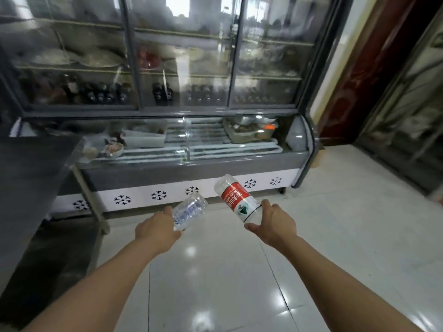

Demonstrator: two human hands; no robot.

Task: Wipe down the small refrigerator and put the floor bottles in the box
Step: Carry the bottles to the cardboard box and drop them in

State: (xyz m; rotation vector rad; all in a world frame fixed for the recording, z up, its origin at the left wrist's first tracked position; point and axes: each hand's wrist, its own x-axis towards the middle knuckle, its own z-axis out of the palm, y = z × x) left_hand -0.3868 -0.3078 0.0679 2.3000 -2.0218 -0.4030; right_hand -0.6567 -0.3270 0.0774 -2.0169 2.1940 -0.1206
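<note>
Left hand (157, 227) is wrapped around the neck end of a clear bottle (190, 210), base pointing up and away toward the fridge. No label on it, looks empty. Right hand (272, 222) is clamped on the neck end of a labelled bottle (236, 200), red and white wrap with a green mark, base also tilted away and to the left. Both are held by the narrow end, probably because that is the easiest one-handed grip, and one per hand likely saves a trip. Both bottles are in the air, apart from each other, clear of the floor (215, 283).

Box is not in view, so I can't tell where they go from here.

Far left: dark bench (31, 176) on a metal leg. Fridge (191, 168) fills the middle: glass upper doors with bottles and dishes on shelves, lower curved display with trays, white base panel with snowflake cutouts. Glass is too reflective to judge whether it has been wiped.

Floor is glossy pale tile, strong ceiling-light reflections, no other bottles visible on it. Right: dark red door (374, 68), another glass-fronted unit at the edge.
</note>
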